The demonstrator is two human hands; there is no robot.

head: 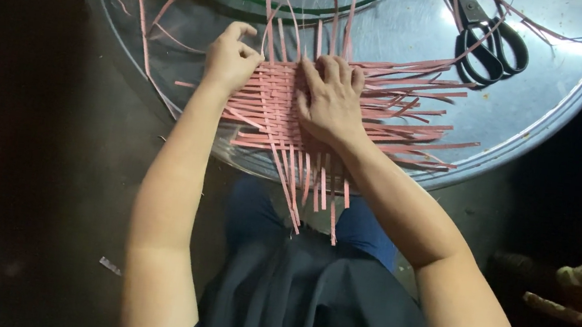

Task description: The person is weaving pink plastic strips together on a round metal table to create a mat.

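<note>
On round metal tray (538,106): hands (279,83) w/ pink woven strips (389,101).

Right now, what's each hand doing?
Left hand: closed, pinching a pink strip at the weave's edge.
Right hand: open, pressed flat on the pink weave.

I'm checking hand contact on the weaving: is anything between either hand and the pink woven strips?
Nothing visible. The right hand lies flat on the pink woven strips, and the left hand pinches a strip at their left edge. The scissors lie apart.
</note>
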